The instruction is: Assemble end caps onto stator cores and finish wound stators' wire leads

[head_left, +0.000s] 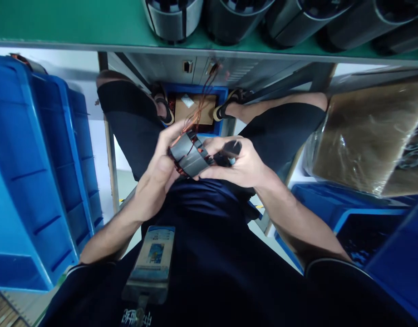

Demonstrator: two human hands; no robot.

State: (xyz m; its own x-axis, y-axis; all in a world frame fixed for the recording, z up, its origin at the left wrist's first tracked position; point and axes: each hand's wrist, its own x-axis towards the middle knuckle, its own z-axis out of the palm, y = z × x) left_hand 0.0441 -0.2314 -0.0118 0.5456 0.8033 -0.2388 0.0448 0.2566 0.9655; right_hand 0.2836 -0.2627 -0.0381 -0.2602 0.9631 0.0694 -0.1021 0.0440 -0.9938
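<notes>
Green desk (76,27) edge above, blue bins (31,172) beside. Left hand (157,177) fingers clasp the motor stator (190,156) over the lap; right hand (239,165) fingers grip a dark tool (229,150) against it. Copper leads (198,109) trail loose beyond the fingers, so the work seems unfinished.

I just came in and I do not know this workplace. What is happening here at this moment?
A seated person holds a motor stator over the lap with both hands. The left hand cups it from the side and below. The right hand steadies its other side and also grips a dark tool. Thin copper wires rise from the stator. More stators stand on the green bench ahead, and blue bins stand at both sides.
</notes>
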